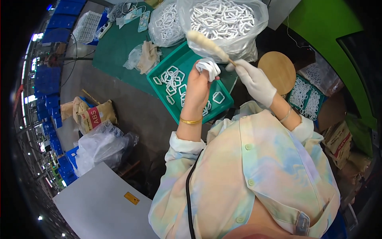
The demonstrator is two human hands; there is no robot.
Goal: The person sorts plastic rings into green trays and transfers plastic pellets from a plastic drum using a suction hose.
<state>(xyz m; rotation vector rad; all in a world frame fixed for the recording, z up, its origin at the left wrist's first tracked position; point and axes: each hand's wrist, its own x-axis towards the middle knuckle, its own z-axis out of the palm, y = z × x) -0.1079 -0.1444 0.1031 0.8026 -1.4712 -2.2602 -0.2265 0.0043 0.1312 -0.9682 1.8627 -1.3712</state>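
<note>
My bare left hand is closed around a small stack of white plastic rings, held up over a green tray. My right hand, in a white glove, grips the thin handle of a stick with a long, pale padded head. That head points up and to the left, above the stack and apart from it. Several loose white rings, angular in outline, lie scattered in the tray below; my left hand and forearm hide some of them.
A large clear bag full of white rings stands beyond the tray, beside a smaller filled bag. Right are a round wooden disc and a green machine. Left lie a beige cloth, paper sacks and a grey cabinet.
</note>
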